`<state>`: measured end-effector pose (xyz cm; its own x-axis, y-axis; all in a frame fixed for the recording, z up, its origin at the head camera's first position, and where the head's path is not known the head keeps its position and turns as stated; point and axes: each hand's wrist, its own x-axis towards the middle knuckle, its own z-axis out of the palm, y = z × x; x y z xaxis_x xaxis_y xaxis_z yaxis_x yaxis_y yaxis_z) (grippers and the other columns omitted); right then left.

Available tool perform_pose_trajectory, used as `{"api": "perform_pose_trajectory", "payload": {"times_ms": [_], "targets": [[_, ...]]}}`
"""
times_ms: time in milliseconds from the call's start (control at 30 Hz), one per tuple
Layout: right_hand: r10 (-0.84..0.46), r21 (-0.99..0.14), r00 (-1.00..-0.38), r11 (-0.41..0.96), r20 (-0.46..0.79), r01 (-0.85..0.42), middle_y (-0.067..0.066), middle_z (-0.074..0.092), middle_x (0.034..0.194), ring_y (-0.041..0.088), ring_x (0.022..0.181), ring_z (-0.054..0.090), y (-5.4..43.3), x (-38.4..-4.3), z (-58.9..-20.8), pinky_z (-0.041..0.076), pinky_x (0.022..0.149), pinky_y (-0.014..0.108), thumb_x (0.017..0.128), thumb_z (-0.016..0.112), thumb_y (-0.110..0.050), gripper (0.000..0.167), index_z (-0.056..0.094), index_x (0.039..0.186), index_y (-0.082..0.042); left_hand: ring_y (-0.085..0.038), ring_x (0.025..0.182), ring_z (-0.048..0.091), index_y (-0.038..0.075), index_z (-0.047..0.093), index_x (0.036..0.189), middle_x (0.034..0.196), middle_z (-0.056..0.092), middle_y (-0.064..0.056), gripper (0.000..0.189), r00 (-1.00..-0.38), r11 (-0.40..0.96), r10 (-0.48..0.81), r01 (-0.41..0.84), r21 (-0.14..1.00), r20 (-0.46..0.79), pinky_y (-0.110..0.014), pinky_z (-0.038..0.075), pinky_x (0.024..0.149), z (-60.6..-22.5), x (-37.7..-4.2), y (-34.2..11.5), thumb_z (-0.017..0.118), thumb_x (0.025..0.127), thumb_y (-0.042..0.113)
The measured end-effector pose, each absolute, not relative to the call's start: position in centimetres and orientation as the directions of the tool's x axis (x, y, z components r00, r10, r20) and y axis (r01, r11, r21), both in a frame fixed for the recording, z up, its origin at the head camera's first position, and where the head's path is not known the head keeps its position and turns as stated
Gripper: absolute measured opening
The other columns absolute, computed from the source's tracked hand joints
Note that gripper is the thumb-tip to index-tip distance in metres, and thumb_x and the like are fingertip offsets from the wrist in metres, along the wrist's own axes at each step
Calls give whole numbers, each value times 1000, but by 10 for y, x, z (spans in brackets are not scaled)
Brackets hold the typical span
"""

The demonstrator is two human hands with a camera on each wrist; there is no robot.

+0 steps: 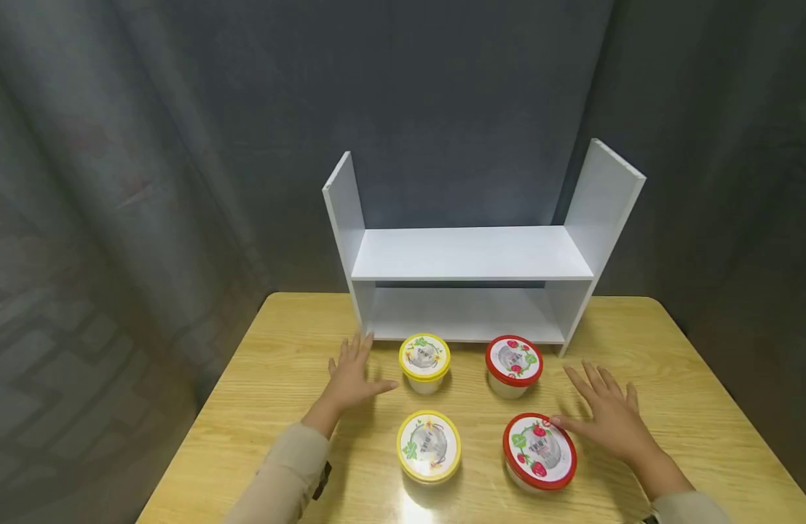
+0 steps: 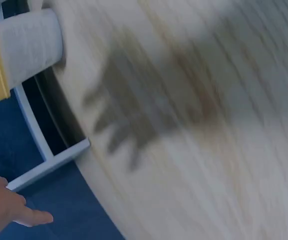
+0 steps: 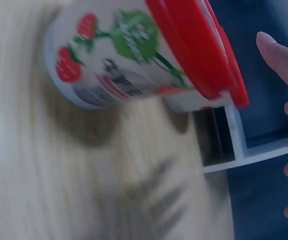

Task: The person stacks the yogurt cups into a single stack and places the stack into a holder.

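My left hand hovers over the table with fingers spread, left of the back yellow-lidded tub. My right hand is also spread, its thumb at the rim of the front red-lidded tub in the head view. A second red-lidded tub stands behind that one, and another yellow-lidded tub sits at the front left. All lids are closed. Strawberries are printed on the front red tub's side in the right wrist view. A yellow-rimmed tub shows in the left wrist view.
A white two-level shelf with tall side panels stands at the back of the wooden table, just behind the back tubs. Grey curtains hang behind and on both sides.
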<state>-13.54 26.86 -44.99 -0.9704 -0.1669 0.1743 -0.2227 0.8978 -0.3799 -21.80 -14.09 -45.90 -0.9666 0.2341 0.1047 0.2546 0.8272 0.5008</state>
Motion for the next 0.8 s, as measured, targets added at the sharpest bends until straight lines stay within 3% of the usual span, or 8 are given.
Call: {"api": "perform_pose_trajectory", "payload": {"times_ms": [233,567,667,800], "targets": [[-204,-455,-959,848,197,-273,25,19,136,44,123,11,257,-122,-459,-9,91,64,66,67,-49,90,22,138,-20,-36,127,1,12,12,139,142,7,-16,102,-962,728,237,266,632,133,-65,8,93,-475,-220,-131,71,63,47],[-287,-566,-919,726,269,-392,26,30,130,45,113,29,246,-109,-472,23,83,63,59,75,-39,85,38,130,-9,-33,127,13,11,15,139,142,14,-11,101,-971,563,203,219,797,123,-51,15,99,-492,-225,-118,76,61,34],[-286,-585,-928,721,238,-372,22,32,131,40,112,31,244,-106,-475,29,81,62,57,75,-43,88,40,128,-7,-32,125,18,12,16,139,141,17,-12,101,-974,533,197,200,822,109,-49,18,100,-495,-227,-114,77,61,31],[-263,-598,-943,730,203,-332,17,36,130,10,121,22,242,-102,-478,32,82,58,53,74,-50,93,41,128,-6,-34,124,20,13,16,139,140,19,-14,101,-976,500,195,180,847,93,-49,19,99,-501,-229,-109,77,61,29]]}}
